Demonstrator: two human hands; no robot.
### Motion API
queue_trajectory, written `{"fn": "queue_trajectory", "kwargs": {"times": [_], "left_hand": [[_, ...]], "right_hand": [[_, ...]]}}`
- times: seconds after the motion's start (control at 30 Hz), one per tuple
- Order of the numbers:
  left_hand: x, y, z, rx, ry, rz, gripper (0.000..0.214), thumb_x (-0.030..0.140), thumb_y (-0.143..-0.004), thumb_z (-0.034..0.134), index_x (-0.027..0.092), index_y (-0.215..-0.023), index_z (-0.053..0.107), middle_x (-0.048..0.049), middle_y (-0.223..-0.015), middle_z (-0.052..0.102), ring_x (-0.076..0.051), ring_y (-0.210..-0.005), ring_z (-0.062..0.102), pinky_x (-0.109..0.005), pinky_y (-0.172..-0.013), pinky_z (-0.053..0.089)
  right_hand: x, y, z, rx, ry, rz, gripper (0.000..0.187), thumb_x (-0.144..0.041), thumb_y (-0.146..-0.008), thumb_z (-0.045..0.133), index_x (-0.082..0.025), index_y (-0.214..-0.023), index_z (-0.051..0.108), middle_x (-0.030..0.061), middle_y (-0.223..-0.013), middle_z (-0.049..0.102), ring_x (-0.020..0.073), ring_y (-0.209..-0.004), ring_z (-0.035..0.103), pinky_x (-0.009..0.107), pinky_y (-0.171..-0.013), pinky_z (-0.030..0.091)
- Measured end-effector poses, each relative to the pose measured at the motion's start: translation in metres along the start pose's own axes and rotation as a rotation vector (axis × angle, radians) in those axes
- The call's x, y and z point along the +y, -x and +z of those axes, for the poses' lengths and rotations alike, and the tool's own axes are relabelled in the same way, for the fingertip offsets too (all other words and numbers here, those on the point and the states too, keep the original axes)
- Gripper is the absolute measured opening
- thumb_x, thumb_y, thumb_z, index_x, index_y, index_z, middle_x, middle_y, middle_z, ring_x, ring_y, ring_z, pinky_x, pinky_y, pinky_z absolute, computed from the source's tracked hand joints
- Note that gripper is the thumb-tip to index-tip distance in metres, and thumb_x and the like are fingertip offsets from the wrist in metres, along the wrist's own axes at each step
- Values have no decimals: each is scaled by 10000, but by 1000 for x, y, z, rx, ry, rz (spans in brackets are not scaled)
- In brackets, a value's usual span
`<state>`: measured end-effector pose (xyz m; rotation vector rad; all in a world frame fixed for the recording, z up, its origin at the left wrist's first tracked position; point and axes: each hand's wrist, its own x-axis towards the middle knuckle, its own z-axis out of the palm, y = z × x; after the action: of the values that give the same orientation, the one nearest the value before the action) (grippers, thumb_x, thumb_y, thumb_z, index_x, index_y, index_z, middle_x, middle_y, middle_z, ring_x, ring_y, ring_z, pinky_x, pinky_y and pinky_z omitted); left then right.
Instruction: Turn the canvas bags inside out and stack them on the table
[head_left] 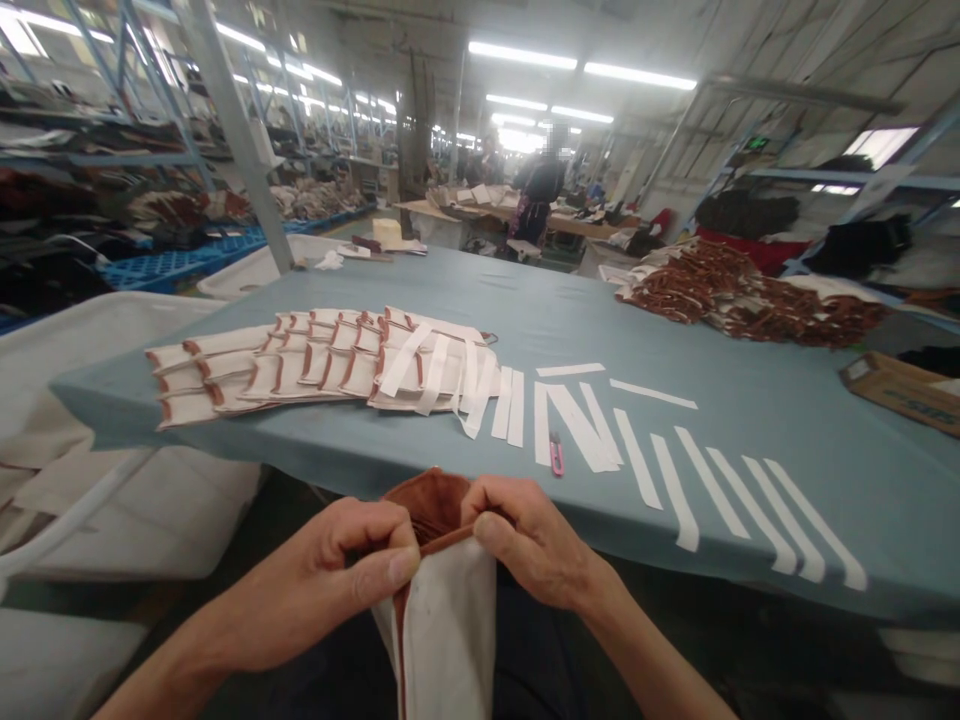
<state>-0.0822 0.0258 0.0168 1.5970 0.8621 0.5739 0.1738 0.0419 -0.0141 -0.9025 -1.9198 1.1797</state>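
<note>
Close in front of me hangs a cream fabric piece [450, 620] with a reddish-brown inside and edge. My left hand [352, 560] pinches its top edge between thumb and fingers. A short way to the right, my right hand [525, 535] grips the same edge, its thumb on the outer face. Between the hands the top gapes, showing the brown lining [431, 498]. On the blue-green table [525, 290] beyond, overlapping cream pieces with brown edges [300, 360] lie in a row. White strips [645, 455] are spread to their right, with small pink thread snips [556, 455] among them.
Brown and cream pieces form a heap [750, 290] at the table's far right, near a cardboard box [900, 390]. White bins [142, 500] stand at the left beside a metal post [240, 130]. A person [538, 190] stands farther back.
</note>
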Motion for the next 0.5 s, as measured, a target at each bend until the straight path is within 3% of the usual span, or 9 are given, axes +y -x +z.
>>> {"fn": "queue_trajectory", "kwargs": {"times": [0.17, 0.37, 0.5], "left_hand": [[4, 0, 6, -73, -65, 1, 463, 537, -1025, 609, 214, -701, 541, 56, -685, 451, -138, -652, 406, -236, -600, 330], [0, 6, 5, -43, -193, -38, 304, 458, -946, 692, 209, -775, 653, 33, -767, 600, -167, -745, 528, -216, -684, 427], [-2, 5, 8, 13, -237, -102, 250, 375, -926, 649, 217, -744, 582, 40, -753, 546, -163, -730, 501, -215, -658, 418]], "right_hand": [[-15, 4, 11, -21, -92, 4, 175, -323, -877, 801, -198, -846, 684, -21, -805, 650, 130, -704, 554, 241, -656, 457], [-16, 3, 12, -76, -206, 76, 168, -311, -911, 776, -190, -842, 682, -34, -752, 618, 115, -669, 514, 215, -580, 406], [-11, -3, 11, -100, -215, 104, 179, -328, -922, 781, -186, -863, 689, -42, -763, 614, 101, -642, 466, 221, -589, 397]]}}
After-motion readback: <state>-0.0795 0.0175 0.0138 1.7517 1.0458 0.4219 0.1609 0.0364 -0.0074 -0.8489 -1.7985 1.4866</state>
